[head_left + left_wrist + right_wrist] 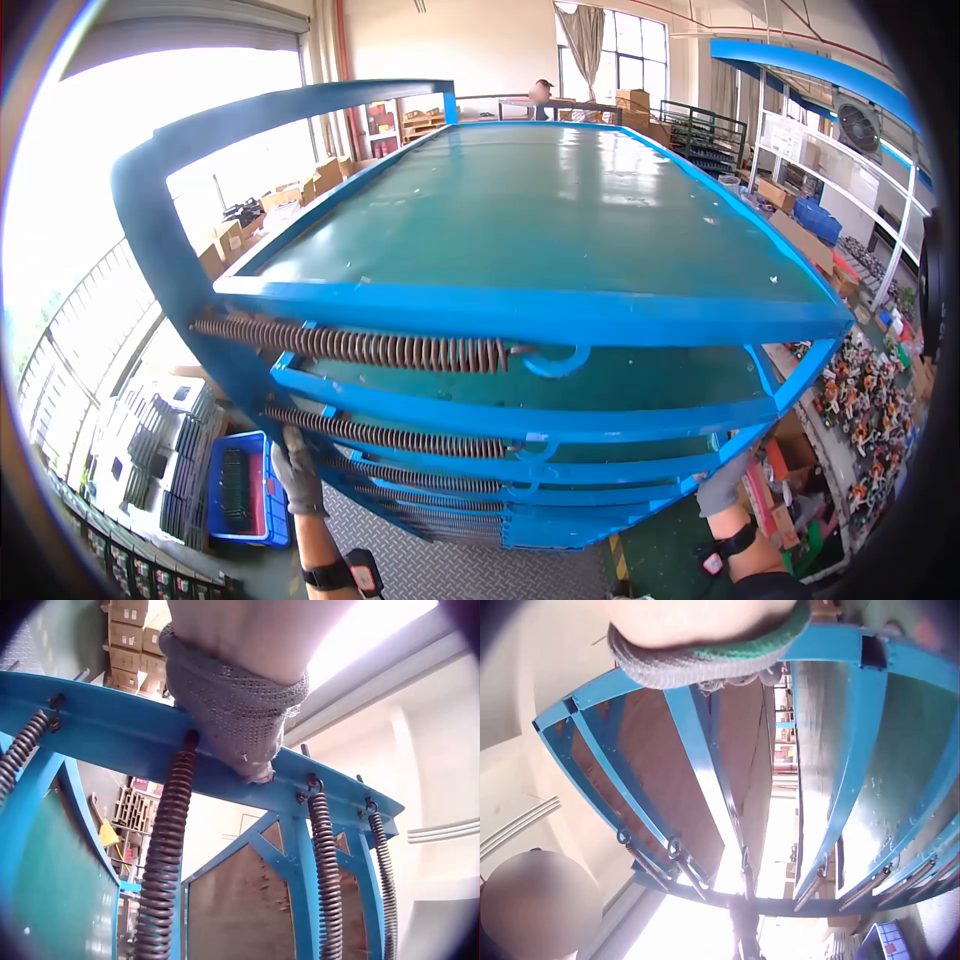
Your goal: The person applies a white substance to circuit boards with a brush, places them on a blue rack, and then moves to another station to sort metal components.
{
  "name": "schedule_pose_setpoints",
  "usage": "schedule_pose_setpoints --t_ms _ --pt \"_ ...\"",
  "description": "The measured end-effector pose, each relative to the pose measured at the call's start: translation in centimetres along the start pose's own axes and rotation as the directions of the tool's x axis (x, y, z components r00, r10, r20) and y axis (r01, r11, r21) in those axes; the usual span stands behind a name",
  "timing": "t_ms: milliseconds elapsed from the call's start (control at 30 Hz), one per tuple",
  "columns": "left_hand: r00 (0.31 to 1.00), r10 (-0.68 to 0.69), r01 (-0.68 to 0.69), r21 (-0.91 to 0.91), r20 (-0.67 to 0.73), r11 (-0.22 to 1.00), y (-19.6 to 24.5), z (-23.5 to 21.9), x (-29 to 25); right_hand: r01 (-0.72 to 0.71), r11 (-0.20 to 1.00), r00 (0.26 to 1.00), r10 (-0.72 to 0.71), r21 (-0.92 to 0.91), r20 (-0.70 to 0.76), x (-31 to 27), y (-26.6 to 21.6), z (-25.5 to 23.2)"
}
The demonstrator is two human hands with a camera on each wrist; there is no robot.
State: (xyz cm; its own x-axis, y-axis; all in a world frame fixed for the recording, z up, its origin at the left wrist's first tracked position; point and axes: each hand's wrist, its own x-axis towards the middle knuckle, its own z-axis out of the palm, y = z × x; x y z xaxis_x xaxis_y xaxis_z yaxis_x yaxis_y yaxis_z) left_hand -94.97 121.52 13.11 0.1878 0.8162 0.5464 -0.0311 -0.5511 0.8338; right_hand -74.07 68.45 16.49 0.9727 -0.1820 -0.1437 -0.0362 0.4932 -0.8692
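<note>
Gripping blue rack at both sides — left hand curled round frame upright beside springs, right hand clamped on opposite post. Keep wrists level, push evenly — rack stands tall before you.

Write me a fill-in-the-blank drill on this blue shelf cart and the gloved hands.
1. The cart frame is painted ____.
2. Coiled metal ____ run across the near end of the shelves, hooked to the frame.
3. Both hands wear grey ____.
4. The left hand grips the cart's ____ upright, beside the blue crate.

Missing words: blue; springs; gloves; left
</note>
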Motion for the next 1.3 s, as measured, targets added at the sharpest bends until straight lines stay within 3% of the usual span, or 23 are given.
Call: schedule_pose_setpoints --t_ms 33,67,167,233,300,333,367,433,467,500,567,600,667,733,833,900,933,1033,1067,1167,1267,1300 --pt "0.998 0.029 -0.030 -0.020 -0.051 0.999 0.4 -0.7 -1.5 -0.021 1.000 1.000 0.021 0.007 0.021 1.6 0.4 -1.3" --pt "0.993 -0.114 0.113 -0.100 -0.008 0.989 1.9 -1.7 -2.8 -0.045 0.999 0.998 0.045 0.013 0.038 2.9 0.6 -2.1" --pt "0.991 -0.042 0.041 -0.016 -0.127 0.999 6.0 -1.9 -7.7 0.013 1.000 1.000 -0.013 0.009 -0.003 6.5 -0.4 -2.1" --pt "0.985 -0.018 0.032 0.078 -0.172 0.996 8.2 -2.2 -10.5 0.023 0.984 1.000 -0.020 0.176 -0.016 9.0 -1.4 -1.4" --pt "0.941 0.222 -0.127 0.340 -0.256 0.932 11.6 -1.1 -12.4 0.009 0.947 1.000 -0.004 0.322 -0.018 11.7 -1.2 -0.1" --pt "0.911 0.314 -0.171 0.447 -0.268 0.878 12.8 -0.8 -13.3 -0.038 0.934 0.978 -0.039 0.355 0.207 16.0 0.8 -2.9" --pt "0.876 0.403 -0.203 0.553 -0.267 0.808 13.8 -0.4 -14.0 0.006 0.955 0.967 -0.081 0.296 0.242 17.4 1.0 -2.6" --pt "0.894 0.342 -0.171 0.485 -0.290 0.858 15.1 0.2 -14.8 0.103 0.978 0.931 -0.159 0.182 0.329 19.5 1.2 -0.9" --pt "0.903 0.318 -0.156 0.469 -0.289 0.869 15.5 0.3 -15.3 -0.021 0.939 0.934 -0.104 0.344 0.343 20.9 1.7 0.0" --pt "0.915 0.286 -0.134 0.453 -0.285 0.882 15.7 0.5 -15.8 -0.090 0.922 0.912 -0.076 0.378 0.403 22.0 2.1 0.9" --pt "0.875 0.316 -0.145 0.425 -0.366 0.893 13.2 0.4 -15.3 -0.231 0.873 0.866 -0.016 0.429 0.499 23.5 3.2 2.9" --pt "0.880 0.311 -0.147 0.416 -0.359 0.897 12.8 0.4 -14.8 -0.068 0.946 0.885 -0.090 0.318 0.458 23.7 3.8 4.4" --pt "0.882 0.319 -0.155 0.426 -0.346 0.891 11.9 0.5 -13.2 0.228 0.968 0.854 -0.249 0.101 0.457 24.2 5.8 7.8" --pt "0.874 0.355 -0.173 0.468 -0.333 0.867 9.6 -0.1 -10.4 0.438 0.896 0.778 -0.333 -0.079 0.533 25.9 7.8 10.5" --pt "0.858 0.365 -0.123 0.546 -0.361 0.829 6.4 -0.5 -5.5 0.131 0.981 0.852 -0.185 0.144 0.490 24.9 11.2 17.9" --pt "0.858 0.366 -0.130 0.537 -0.360 0.834 4.4 -0.6 -1.8 -0.061 0.998 0.828 0.033 0.032 0.559 23.3 11.3 22.6" --pt "0.854 0.365 -0.119 0.545 -0.370 0.830 2.9 -0.9 0.2 -0.061 0.997 0.884 0.034 0.045 0.466 22.3 12.6 25.9" --pt "0.803 0.475 -0.164 0.633 -0.360 0.757 -0.8 -0.9 7.3 0.002 1.000 0.871 -0.003 0.003 0.492 21.6 17.6 32.8" --pt "0.793 0.502 -0.185 0.649 -0.345 0.738 -2.6 -1.3 9.8 0.042 0.997 0.898 -0.010 -0.061 0.440 21.9 19.7 35.5" --pt "0.788 0.517 -0.186 0.671 -0.334 0.718 -7.2 -2.0 16.8 0.047 0.997 0.793 -0.076 0.063 0.604 20.0 23.2 42.8" --pt "0.770 0.559 -0.193 0.722 -0.309 0.665 -12.3 -3.2 25.6 -0.111 0.993 0.771 0.114 -0.044 0.627 19.2 27.1 52.0" --pt "0.789 0.519 -0.171 0.693 -0.330 0.701 -14.2 -3.7 28.6 -0.029 0.997 0.769 0.064 -0.066 0.636 19.0 28.8 55.3"
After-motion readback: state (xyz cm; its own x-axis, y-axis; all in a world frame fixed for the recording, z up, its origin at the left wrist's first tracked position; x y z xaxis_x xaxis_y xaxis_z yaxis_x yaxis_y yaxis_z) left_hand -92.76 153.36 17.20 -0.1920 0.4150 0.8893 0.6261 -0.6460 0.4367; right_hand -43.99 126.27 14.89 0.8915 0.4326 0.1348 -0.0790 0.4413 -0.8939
